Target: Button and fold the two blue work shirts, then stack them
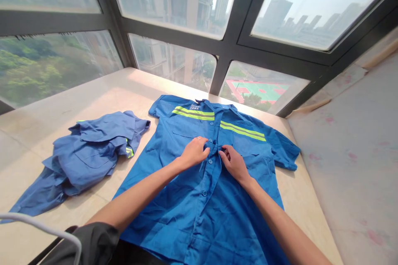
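A blue short-sleeved work shirt (177, 182) with yellow-and-grey reflective stripes lies spread on the ledge, collar toward the window. Its front is partly open, and several buttons show down the placket. My left hand (196, 152) pinches the button-side edge at chest height, beside a button (210, 140). Across the gap, my right hand (234, 162) has its fingers curled on the other front edge, gripping the cloth. Fingertips of both hands are partly hidden by fabric.
A crumpled blue garment (87, 153) with reflective trim lies on the pale ledge (18, 132) at left. Dark-framed windows (230, 45) border the far side. A patterned wall (357, 174) rises at right. A white cable (46, 225) crosses the lower left corner.
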`<state>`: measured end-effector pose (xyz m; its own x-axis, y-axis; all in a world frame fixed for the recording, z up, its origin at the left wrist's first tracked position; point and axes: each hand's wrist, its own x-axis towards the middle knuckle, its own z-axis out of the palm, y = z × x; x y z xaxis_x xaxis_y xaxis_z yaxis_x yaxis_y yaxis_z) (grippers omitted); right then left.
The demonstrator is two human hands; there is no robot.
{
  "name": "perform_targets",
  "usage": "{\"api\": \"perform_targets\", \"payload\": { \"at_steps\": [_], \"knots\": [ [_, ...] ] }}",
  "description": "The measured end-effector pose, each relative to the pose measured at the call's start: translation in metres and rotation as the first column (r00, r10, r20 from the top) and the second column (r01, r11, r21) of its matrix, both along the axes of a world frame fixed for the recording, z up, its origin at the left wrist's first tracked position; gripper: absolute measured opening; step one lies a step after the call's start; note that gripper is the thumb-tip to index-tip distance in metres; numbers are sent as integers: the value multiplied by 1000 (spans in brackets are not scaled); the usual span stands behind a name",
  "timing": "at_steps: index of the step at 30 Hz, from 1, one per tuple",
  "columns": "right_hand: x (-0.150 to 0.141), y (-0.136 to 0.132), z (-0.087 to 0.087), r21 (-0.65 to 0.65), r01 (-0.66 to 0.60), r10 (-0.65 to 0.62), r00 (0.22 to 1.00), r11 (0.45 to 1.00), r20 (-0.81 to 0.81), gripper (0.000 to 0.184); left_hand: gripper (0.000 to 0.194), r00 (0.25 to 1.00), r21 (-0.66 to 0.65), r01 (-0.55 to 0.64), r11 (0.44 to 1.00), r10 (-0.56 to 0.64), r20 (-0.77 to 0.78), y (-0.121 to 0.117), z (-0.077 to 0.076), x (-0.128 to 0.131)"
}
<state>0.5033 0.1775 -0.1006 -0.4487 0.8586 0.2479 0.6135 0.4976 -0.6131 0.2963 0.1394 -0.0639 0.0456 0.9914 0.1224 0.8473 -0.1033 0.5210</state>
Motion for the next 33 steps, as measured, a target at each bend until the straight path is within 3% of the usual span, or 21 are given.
{"api": "perform_targets", "payload": {
  "at_steps": [2, 5, 8, 11, 13, 16, 20, 22, 25, 28, 30, 33],
  "knots": [
    [-2, 1, 4, 24, 14, -16, 995, 1000, 100, 44, 33, 999, -1, 16, 1000, -16, -47, 16, -6, 7],
    [-10, 7, 14, 203, -11, -41, 968, 979, 248, 47, 29, 992, 30, 27, 999, -23, -120, 33, -13, 11],
    [-20, 18, 25, 349, -108, -37, 922, 931, 385, 31, 25, 992, 34, 10, 999, -6, -123, 41, -17, 10],
    [-29, 31, 33, 369, -183, -5, 891, 911, 453, 21, 19, 998, 25, -10, 1000, 12, -65, 45, -21, 7],
    [-32, 42, 37, 321, -249, 70, 875, 914, 479, 26, 17, 1000, 25, -13, 1000, 14, -19, 46, -24, 6],
    [-31, 58, 43, 144, -385, 259, 809, 912, 527, 36, 15, 999, 51, -18, 999, 17, 30, 44, -29, 4],
    [-25, 80, 58, -96, -570, 523, 657, 816, 544, 47, 16, 998, 97, -27, 995, 21, 67, 40, -33, 6],
    [-24, 87, 66, -137, -582, 539, 604, 802, 587, 44, 17, 997, 105, -36, 994, 28, 68, 38, -33, 7],
    [-26, 92, 75, -142, -532, 459, 528, 834, 715, 37, 16, 998, 109, -35, 993, 28, 62, 37, -33, 7],
    [-29, 92, 81, -173, -527, 441, 439, 832, 783, 29, 15, 998, 101, -34, 994, 28, 60, 37, -32, 7],
    [-29, 91, 84, -154, -527, 429, 451, 836, 782, 22, 15, 998, 89, -33, 995, 28, 61, 37, -32, 7],
    [-27, 86, 82, 12, -503, 346, 612, 864, 711, 19, 14, 998, 79, -39, 996, 35, 54, 37, -31, 8]
  ]
}}
